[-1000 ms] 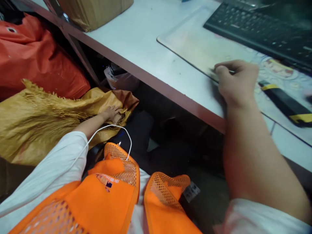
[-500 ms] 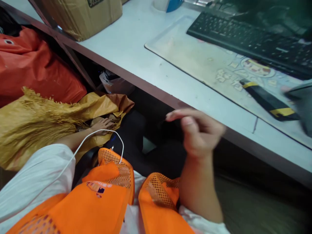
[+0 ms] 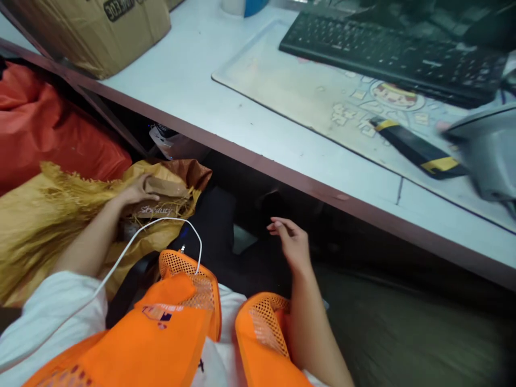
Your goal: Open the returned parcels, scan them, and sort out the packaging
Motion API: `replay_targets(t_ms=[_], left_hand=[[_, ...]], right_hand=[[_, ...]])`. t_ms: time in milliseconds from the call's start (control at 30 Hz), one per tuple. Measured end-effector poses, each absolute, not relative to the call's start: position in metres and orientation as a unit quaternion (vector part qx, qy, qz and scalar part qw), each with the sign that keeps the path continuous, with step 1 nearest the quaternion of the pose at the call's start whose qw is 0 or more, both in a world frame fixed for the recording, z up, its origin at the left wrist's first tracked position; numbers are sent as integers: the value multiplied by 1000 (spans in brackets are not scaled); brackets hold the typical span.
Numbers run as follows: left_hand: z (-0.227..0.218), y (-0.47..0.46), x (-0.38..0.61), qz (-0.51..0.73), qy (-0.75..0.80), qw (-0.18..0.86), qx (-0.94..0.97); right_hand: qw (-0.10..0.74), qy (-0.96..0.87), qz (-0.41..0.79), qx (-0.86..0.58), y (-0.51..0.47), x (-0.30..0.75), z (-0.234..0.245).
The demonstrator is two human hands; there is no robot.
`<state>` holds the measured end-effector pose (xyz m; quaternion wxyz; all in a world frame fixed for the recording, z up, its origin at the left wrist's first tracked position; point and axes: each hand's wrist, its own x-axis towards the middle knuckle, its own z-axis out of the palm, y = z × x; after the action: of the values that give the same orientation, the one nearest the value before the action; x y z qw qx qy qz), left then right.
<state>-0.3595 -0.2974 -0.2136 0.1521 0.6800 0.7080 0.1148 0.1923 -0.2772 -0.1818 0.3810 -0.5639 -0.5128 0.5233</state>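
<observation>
My left hand (image 3: 135, 192) reaches into the mouth of a yellow woven sack (image 3: 48, 215) on the floor at the left. Its fingers grip a flat brown parcel (image 3: 163, 188) that sticks out of the sack. My right hand (image 3: 291, 241) hangs below the desk edge (image 3: 258, 161), fingers loosely apart and holding nothing. A white cable (image 3: 161, 226) loops over my orange mesh vest (image 3: 181, 317).
On the white desk lie a worn desk mat (image 3: 290, 91), a black keyboard (image 3: 387, 48), a black-and-yellow flat object (image 3: 415, 148) and a blurred grey thing (image 3: 487, 150) at the right. A cardboard box (image 3: 92, 27) stands far left. A red sack (image 3: 44, 129) lies behind the yellow one.
My right hand came off the desk mat and dropped below the desk edge. My left hand took hold of the brown parcel and drew it up out of the sack.
</observation>
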Motion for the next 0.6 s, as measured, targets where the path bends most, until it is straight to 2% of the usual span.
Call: replay_targets(t_ms=[100, 233, 333, 400, 467, 533, 600], left_hand=[[-142, -314, -382, 297, 724, 167, 600], [-35, -322, -357, 540, 588, 196, 570], [24, -294, -306, 615, 476, 188, 600], [44, -257, -269, 646, 394, 144, 638], [45, -214, -230, 665, 345, 58, 659], [31, -173, -185, 661, 355, -34, 660], [9, -146, -139, 624, 406, -70, 664]], right_hand=[[418, -517, 487, -566, -276, 210, -151], [469, -551, 417, -551, -283, 227, -86], [531, -579, 284, -549, -278, 241, -32], [571, -587, 166, -550, -257, 254, -6], [577, -590, 61, -561, -222, 272, 10], [514, -598, -8, -615, -183, 293, 20], [408, -607, -37, -681, -151, 312, 24]])
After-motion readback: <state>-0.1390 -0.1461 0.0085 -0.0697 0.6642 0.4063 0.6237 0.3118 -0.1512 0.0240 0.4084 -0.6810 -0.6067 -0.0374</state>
